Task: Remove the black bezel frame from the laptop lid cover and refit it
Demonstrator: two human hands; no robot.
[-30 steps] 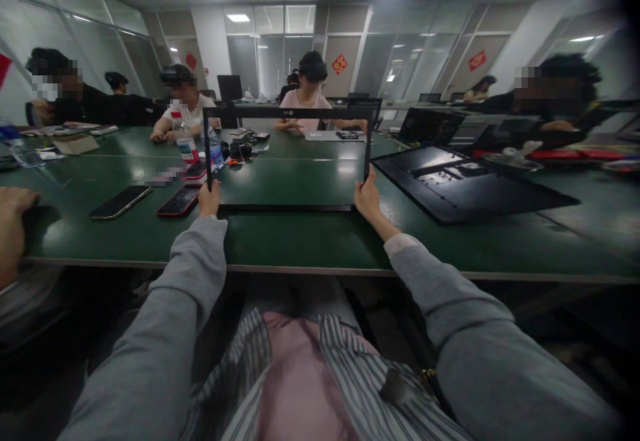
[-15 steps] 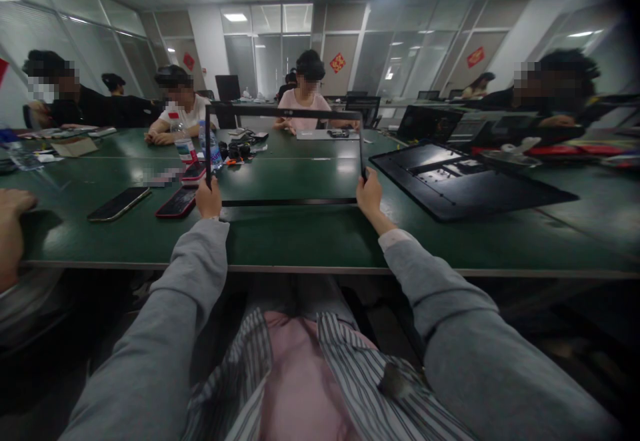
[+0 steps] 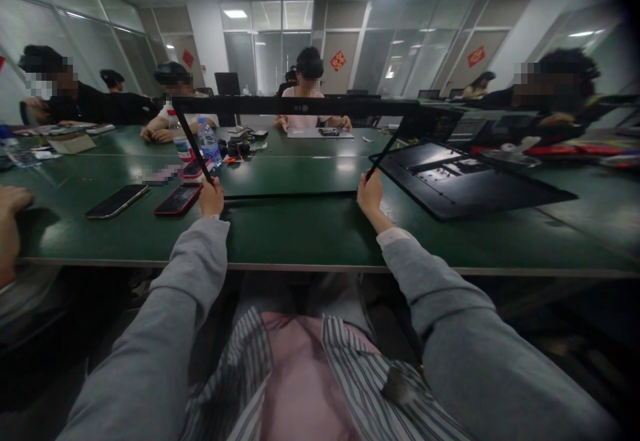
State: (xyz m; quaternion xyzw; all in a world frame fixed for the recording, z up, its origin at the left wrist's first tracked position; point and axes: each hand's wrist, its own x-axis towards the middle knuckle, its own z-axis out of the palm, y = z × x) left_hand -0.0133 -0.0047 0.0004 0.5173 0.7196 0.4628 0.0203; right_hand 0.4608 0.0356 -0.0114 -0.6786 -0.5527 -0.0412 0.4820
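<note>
Above the green table [image 3: 300, 234] I hold a thin black rectangular screen bezel [image 3: 250, 106] with a small logo on its wide top bar. My left hand [image 3: 211, 199] is closed round the left side bar, low down. On the opposite side bar my right hand [image 3: 370, 194] has a similar closed grip. The bezel's top leans towards me, and its thin lower bar lies between my hands, just above or on the table; I cannot tell which. A large black monitor back cover [image 3: 500, 194] rests on the table to the right of my right hand.
Left of my left hand lie a red-edged phone [image 3: 177, 199] and a dark phone [image 3: 117, 202]. Behind them stands a water bottle [image 3: 209, 147], with a dark bundle of small items [image 3: 237, 149] beside it. A neighbour's hand [image 3: 15, 201] is at the left edge. Several people sit around.
The bezel's top has tipped towards me from near upright, so its top bar now looks wider and closer. Both hands keep their grip at about the same place.
</note>
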